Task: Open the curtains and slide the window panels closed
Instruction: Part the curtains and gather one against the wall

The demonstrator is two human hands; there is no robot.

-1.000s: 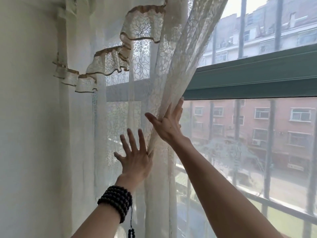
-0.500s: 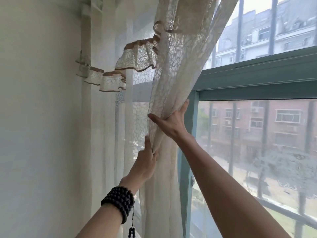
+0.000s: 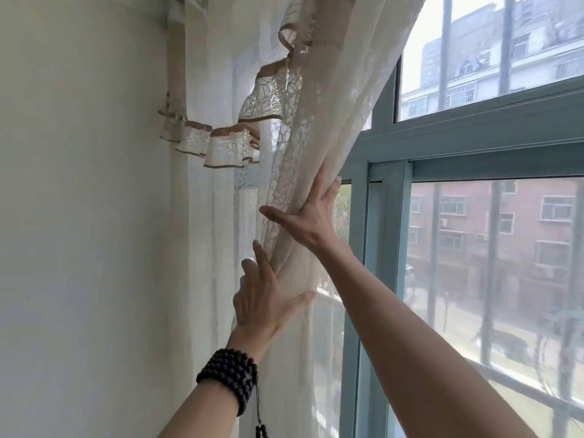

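Observation:
A cream lace curtain (image 3: 328,99) is bunched into a thick fold near the left wall. My right hand (image 3: 308,221) presses on the fold from the right, fingers wrapped round its far side and thumb spread left. Lower down, my left hand (image 3: 264,298) cups the same fold, thumb on the right and fingers on the left; a dark bead bracelet sits on that wrist. A teal window frame (image 3: 382,248) with its upright and a glass panel (image 3: 493,263) stands uncovered to the right. A narrow strip of mesh shows just left of the upright.
A plain white wall (image 3: 79,216) fills the left. A sheer under-curtain with a brown-edged ruffled valance (image 3: 221,143) hangs beside it. Vertical bars and a rail stand outside the glass, with brick buildings and a street beyond.
The curtain has been pushed further left and gathered tighter, uncovering more of the teal frame. My left hand went from flat on the cloth to cupping the fold.

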